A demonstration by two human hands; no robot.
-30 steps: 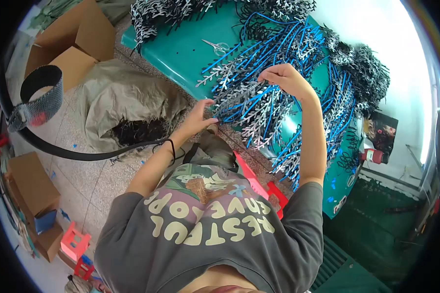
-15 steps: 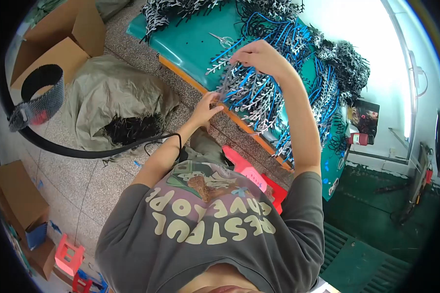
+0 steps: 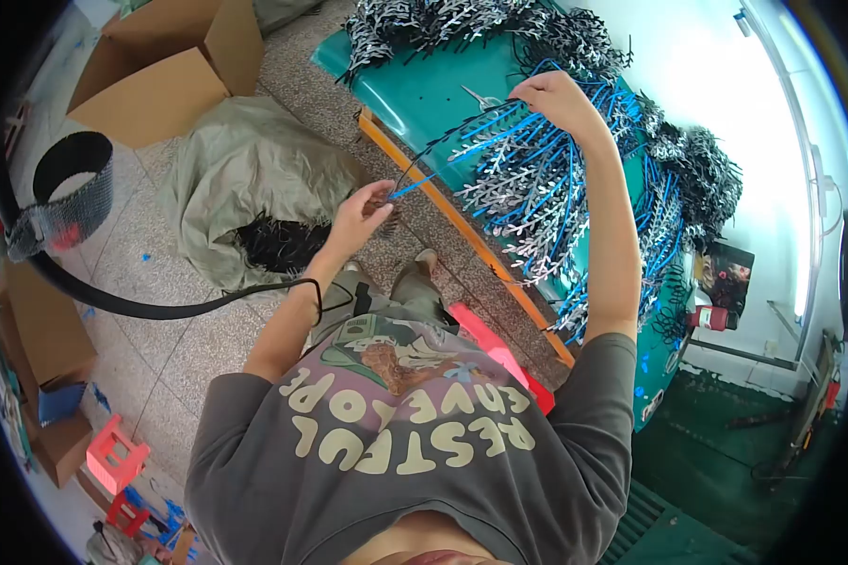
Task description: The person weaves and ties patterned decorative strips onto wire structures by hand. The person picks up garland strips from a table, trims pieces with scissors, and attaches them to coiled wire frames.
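Observation:
My left hand [image 3: 360,217] is out past the table's near edge, fingers pinching the end of a blue strip [image 3: 433,179]. A thin dark strand [image 3: 424,153] also runs from beside those fingers up toward my right hand [image 3: 554,99]. The right hand is closed in a pinch above the table, at the far end of the stretched strip and strand; its fingertips partly hide what they grip. Below and beside it lies a pile of artificial sprigs [image 3: 528,188], with frosted white leaves and blue stems. Scissors [image 3: 481,98] lie on the table, left of the right hand.
A green-topped table [image 3: 396,85] with an orange edge [image 3: 462,235] carries more dark and frosted foliage [image 3: 697,174]. On the floor are an olive sack [image 3: 245,160] with black strands, a cardboard box [image 3: 151,104] and a pink stool [image 3: 115,454]. A red-pink bottle [image 3: 714,317] stands at right.
My left hand has moved away from the table, drawing a blue strip and dark strand out taut between my hands. The view has shifted, so the table appears further right.

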